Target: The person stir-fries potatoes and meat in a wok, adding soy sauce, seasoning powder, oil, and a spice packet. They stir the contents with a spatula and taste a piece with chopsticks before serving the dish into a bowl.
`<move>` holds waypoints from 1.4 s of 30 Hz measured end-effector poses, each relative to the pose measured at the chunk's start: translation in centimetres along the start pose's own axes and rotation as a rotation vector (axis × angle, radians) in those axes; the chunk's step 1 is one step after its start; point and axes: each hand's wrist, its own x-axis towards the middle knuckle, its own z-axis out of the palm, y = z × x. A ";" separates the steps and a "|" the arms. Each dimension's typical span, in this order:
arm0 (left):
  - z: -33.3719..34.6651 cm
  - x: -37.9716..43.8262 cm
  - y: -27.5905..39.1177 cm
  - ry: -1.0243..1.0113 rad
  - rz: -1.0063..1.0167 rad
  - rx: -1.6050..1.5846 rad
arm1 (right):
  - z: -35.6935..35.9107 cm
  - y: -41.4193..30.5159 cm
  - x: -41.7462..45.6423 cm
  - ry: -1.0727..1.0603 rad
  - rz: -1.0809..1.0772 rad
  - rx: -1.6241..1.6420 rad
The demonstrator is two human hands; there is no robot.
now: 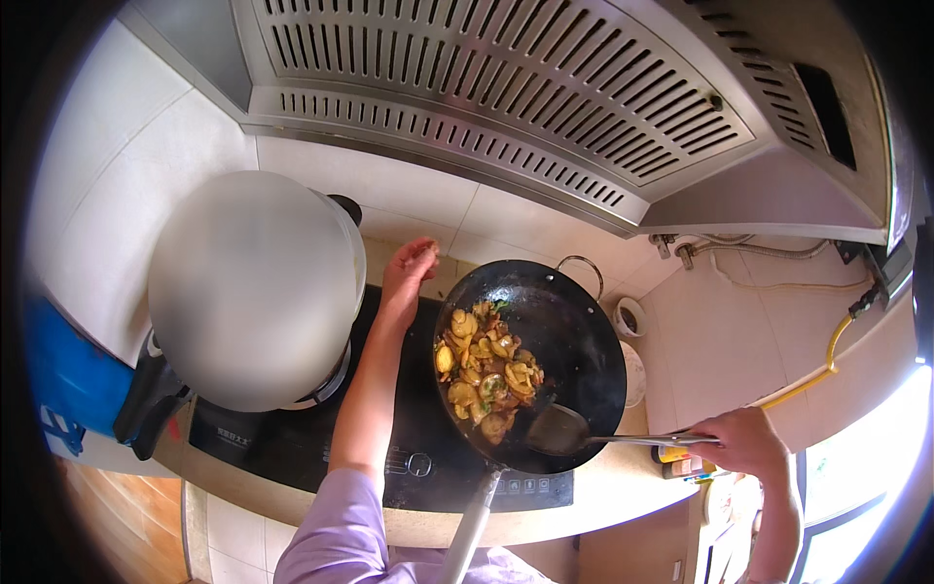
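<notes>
My right hand [744, 442] is closed around the handle of a metal spatula [558, 431], whose blade rests in a black wok [576, 350] at the lower right of the food. Sliced potatoes [481, 372], browned and mixed with bits of green, lie heaped in the wok's left half. My left hand [412, 263] is raised beyond the cooktop, left of the wok's rim, with its fingers curled together; whether something small is between them cannot be told. The wok's pale long handle [473, 525] points toward me, and neither hand touches it.
A large pot or cooker with black handles [149, 398], its top blurred, stands left on the black glass cooktop [255, 438]. A slotted metal range hood [474, 87] hangs above. Right of the wok are a small cup [629, 317], a plate [633, 374] and a yellow hose [832, 350].
</notes>
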 end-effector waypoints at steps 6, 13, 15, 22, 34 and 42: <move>1.9 -0.9 1.8 -0.164 0.165 0.195 | 3.1 -1.1 1.8 0.050 0.048 0.111; -3.9 2.6 -7.3 0.032 0.143 1.296 | -1.7 0.2 1.5 -0.173 0.014 -0.099; -3.2 3.3 -9.4 -0.018 0.041 1.438 | -1.8 -1.2 2.8 -0.223 0.007 -0.088; -2.1 6.6 -11.9 -0.238 0.050 1.700 | 8.5 -5.4 4.7 0.042 0.007 0.215; -2.4 5.5 -8.8 -0.145 0.008 1.731 | -0.3 0.2 0.2 -0.178 0.348 0.329; -1.9 6.2 -10.7 -0.117 -0.027 1.762 | 4.2 -0.9 4.4 0.126 0.132 -0.134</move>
